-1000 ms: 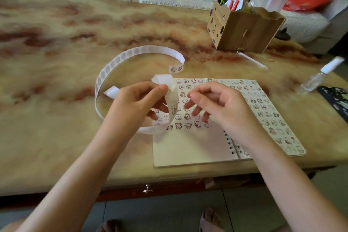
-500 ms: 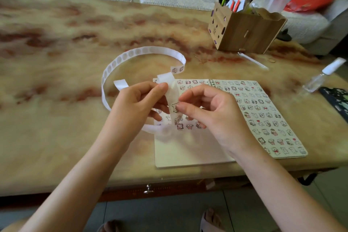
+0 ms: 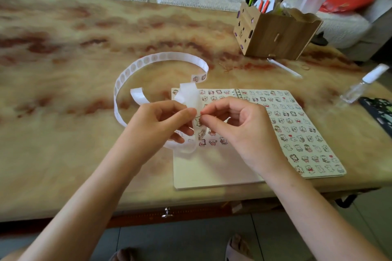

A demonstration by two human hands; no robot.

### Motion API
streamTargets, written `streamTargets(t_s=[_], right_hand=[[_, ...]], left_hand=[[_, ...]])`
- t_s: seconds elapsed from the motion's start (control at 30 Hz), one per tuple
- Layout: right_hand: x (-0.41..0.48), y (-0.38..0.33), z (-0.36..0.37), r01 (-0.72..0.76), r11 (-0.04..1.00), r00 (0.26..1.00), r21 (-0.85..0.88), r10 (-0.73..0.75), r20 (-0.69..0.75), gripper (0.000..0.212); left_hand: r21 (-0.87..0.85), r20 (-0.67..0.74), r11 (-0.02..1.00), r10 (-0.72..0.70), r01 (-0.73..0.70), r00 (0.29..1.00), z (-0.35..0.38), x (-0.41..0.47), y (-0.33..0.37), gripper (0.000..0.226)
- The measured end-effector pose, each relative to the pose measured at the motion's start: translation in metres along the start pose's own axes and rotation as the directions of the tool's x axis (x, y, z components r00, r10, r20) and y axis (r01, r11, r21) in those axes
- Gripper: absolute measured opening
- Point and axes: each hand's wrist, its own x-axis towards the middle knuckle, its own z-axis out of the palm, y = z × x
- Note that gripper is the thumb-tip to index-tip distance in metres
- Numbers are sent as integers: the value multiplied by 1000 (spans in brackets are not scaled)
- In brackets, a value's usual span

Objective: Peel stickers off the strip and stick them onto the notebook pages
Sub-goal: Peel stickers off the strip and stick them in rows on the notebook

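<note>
A long white sticker strip (image 3: pixel 135 65) curls in a loop over the table, left of an open spiral notebook (image 3: pixel 214 171). Its right page is covered with small cartoon stickers, and the left page has rows of them across its upper half. My left hand (image 3: pixel 157 125) pinches the strip above the left page. My right hand (image 3: pixel 239 129) meets it, thumb and forefinger closed on a small cartoon sticker (image 3: pixel 198 121) at the strip's edge. Whether the sticker is off the backing is unclear.
A wooden pen holder (image 3: pixel 273 34) full of pens stands at the back right, with a clear jar (image 3: pixel 311 0) behind it. A small spray bottle (image 3: pixel 360 85) and a dark patterned object (image 3: pixel 379 112) lie at the right edge. The table's front edge runs just below the notebook.
My right hand has moved left from over the page to the strip and closed its fingertips on a sticker. My left hand has kept hold of the strip, and the loop has shifted slightly.
</note>
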Motion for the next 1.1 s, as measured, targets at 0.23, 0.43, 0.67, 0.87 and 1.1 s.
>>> streamTargets(t_s=[0.23, 0.43, 0.67, 0.87, 1.1], right_hand=[[1, 3, -1, 20, 997, 1000, -75, -20, 6, 10], [1, 3, -3, -28, 996, 998, -84, 32, 52, 5], [2, 2, -5, -68, 981, 991, -179, 87, 102, 8], [0, -3, -11, -76, 976, 987, -205, 103, 122, 3], [9, -5, -54, -311, 932, 938, -188, 333, 99, 4]], left_hand=[[25, 3, 1000, 12, -13, 1000, 0, -1, 0, 15], [40, -9, 999, 5, -5, 1000, 2, -1, 0, 15], [52, -2, 998, -26, 26, 1000, 3, -1, -2, 15], [123, -51, 992, -24, 30, 998, 1, 2, -5, 16], [204, -73, 978, -23, 38, 997, -1, 0, -9, 12]])
